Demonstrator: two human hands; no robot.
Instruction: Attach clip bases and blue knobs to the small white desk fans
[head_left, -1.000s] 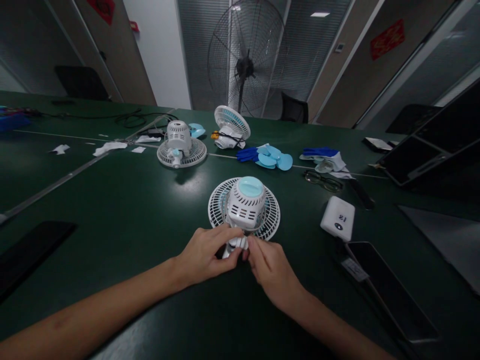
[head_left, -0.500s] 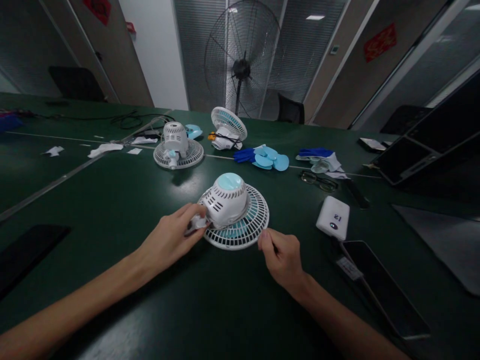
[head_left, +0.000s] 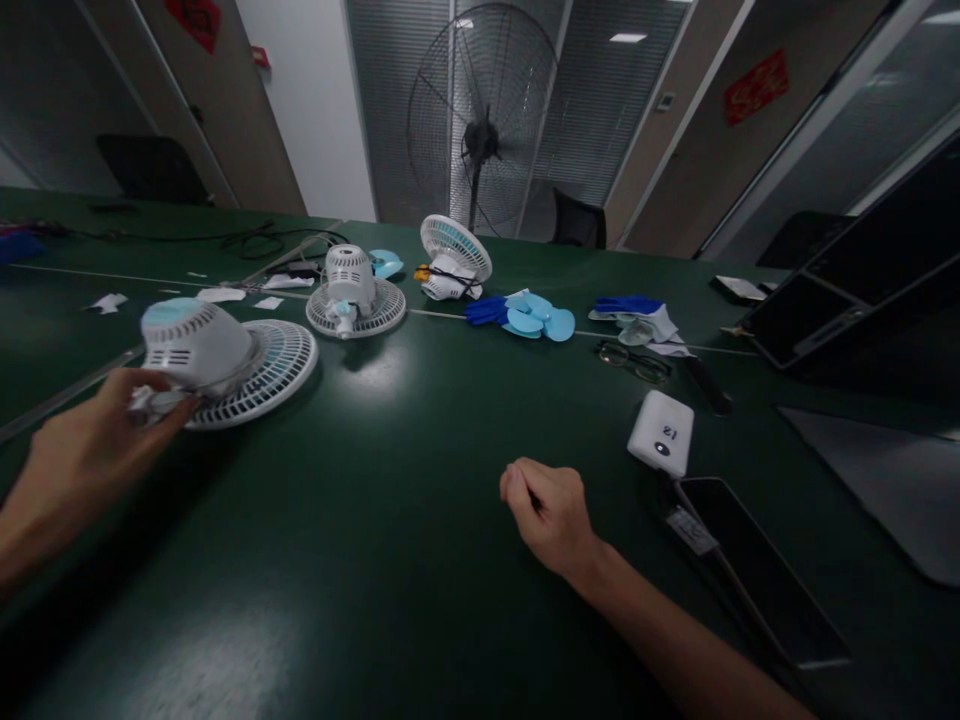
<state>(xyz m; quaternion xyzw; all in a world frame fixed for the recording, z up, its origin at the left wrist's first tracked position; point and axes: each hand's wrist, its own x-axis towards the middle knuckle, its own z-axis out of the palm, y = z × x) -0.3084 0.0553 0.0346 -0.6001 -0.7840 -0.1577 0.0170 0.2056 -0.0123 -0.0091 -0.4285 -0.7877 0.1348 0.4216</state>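
At the left, my left hand (head_left: 97, 440) grips a small white fan (head_left: 199, 345) by its neck. The fan is tilted, its round grille (head_left: 289, 365) facing down and its light-blue motor cap up. Whether the grille touches the table cannot be made out. Closer to the middle, my right hand (head_left: 551, 510) is curled closed above the table, apart from the fan. Anything inside its fingers is hidden.
A second small fan (head_left: 351, 285) lies grille-down, and a third (head_left: 454, 260) leans behind it. Light-blue fan blades (head_left: 538, 315), gloves (head_left: 641, 318), glasses (head_left: 634, 362), a white power bank (head_left: 661, 433) and a phone (head_left: 761, 570) are farther right.
My left hand has carried the fan from the middle of the table to the far left. My right hand has come off the fan's neck and stays near the middle, closed.
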